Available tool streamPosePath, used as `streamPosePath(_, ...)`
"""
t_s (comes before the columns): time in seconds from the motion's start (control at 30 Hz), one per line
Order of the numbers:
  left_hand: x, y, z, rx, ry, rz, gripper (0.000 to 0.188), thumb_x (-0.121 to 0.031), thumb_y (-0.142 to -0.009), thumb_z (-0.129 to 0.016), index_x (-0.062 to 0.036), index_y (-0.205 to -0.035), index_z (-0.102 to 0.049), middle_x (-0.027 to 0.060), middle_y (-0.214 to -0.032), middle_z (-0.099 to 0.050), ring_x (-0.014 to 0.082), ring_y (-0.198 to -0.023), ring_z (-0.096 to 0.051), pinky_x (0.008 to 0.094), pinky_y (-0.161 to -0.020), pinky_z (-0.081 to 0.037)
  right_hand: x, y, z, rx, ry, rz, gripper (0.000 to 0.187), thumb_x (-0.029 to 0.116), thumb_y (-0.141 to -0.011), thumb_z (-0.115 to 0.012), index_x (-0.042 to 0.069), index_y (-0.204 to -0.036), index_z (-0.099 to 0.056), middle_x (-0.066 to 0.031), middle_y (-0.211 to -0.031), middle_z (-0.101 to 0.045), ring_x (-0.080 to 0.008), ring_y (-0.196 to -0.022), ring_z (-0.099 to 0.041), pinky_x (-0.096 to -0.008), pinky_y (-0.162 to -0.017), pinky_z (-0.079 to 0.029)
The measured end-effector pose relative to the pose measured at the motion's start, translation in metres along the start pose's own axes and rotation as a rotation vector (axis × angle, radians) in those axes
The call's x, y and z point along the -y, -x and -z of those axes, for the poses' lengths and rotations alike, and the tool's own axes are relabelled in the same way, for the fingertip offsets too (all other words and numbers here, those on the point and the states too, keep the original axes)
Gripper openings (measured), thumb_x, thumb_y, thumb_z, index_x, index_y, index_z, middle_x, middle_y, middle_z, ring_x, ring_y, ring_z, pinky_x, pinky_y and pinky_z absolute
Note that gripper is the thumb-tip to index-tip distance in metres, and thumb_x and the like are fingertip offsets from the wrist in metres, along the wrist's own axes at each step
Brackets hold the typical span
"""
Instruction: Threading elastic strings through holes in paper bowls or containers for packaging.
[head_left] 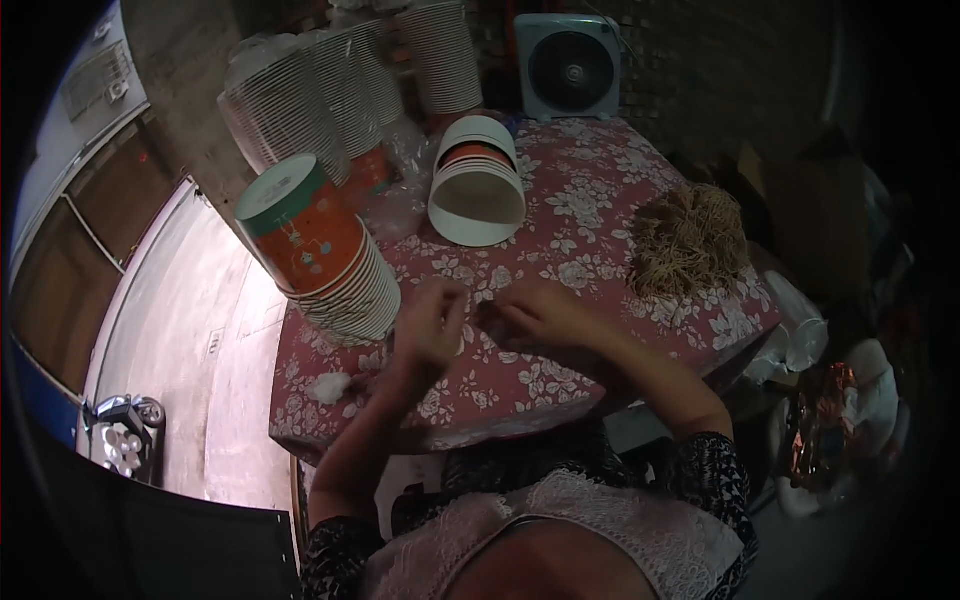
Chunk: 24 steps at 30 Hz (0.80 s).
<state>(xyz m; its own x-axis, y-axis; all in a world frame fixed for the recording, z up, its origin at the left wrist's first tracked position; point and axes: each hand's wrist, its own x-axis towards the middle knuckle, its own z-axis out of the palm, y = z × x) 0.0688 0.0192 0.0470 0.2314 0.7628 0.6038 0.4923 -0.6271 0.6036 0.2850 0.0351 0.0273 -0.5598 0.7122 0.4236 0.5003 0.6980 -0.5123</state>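
Both of my hands hover over the middle of the table, close together but apart. My left hand (428,325) has its fingers curled into a pinch, beside an upside-down stack of paper buckets (310,245) with a green and orange outer one. My right hand (535,318) is bent inward, its fingertips pressed together and in shadow. Whatever either hand pinches is too small or dark to make out. Beyond them a short nested stack of white paper buckets (478,215) lies on its side, mouth toward me. To the right sits a heap of tan thin cords (690,245).
The table wears a red flowered cloth (580,270). Tall plastic-wrapped bucket stacks (290,105) and a box fan (570,68) stand at the back. A white crumpled scrap (328,388) lies near the left edge. Plastic bags (795,330) hang beyond the right edge.
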Motion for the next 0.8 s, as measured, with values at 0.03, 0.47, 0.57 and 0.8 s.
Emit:
streamPosePath(0.03, 0.005, -0.023, -0.002, -0.033, -0.144, -0.07, 0.01, -0.002, -0.087, -0.061, 0.001, -0.097, -0.06, 0.0184, -0.084, -0.062, 0.029, -0.077, -0.064, 0.0385, -0.069, -0.049, 0.002, 0.018, 0.003, 0.013, -0.165, -0.128, 0.023, 0.015, -0.093, -0.053, 0.002, -0.108, -0.065, -0.0183, -0.103, -0.066, -0.0351, -0.096, -0.064, -0.0416, -0.079, -0.051)
streamPosePath(0.47, 0.086, -0.194, -0.072, -0.101, -0.63, -0.649, 0.018, 0.001, -0.073, -0.056, 0.0005, -0.09, -0.052, 0.0195, -0.087, -0.053, 0.0369, -0.087, -0.055, 0.0442, -0.073, -0.046, -0.022, 0.158, 0.006, -0.5, -0.324, -0.454, 0.02, 0.01, -0.097, -0.053, -0.003, -0.101, -0.069, -0.0074, -0.088, -0.071, -0.0128, -0.078, -0.066, -0.0266, -0.069, -0.051)
streamPosePath(0.57, 0.09, -0.196, -0.068, -0.046, -0.674, -0.663, 0.015, 0.0, -0.074, -0.055, -0.0006, -0.089, -0.052, 0.0192, -0.089, -0.054, 0.037, -0.088, -0.056, 0.0444, -0.073, -0.047, -0.015, 0.173, 0.01, -0.598, -0.378, -0.523, 0.022, 0.01, -0.098, -0.052, -0.004, -0.099, -0.069, -0.0056, -0.086, -0.07, -0.0096, -0.077, -0.065, -0.025, -0.067, -0.051)
streamPosePath(0.8, 0.104, -0.198, -0.066, -0.098, -0.884, -0.668, 0.01, -0.002, -0.077, -0.057, -0.0035, -0.086, -0.052, 0.014, -0.079, -0.058, 0.0313, -0.074, -0.062, 0.0405, -0.062, -0.051, -0.019, 0.195, 0.021, -0.849, -0.416, -0.507, 0.023, 0.013, -0.098, -0.053, -0.003, -0.096, -0.069, -0.0034, -0.079, -0.067, -0.0091, -0.071, -0.061, -0.0243, -0.063, -0.048)
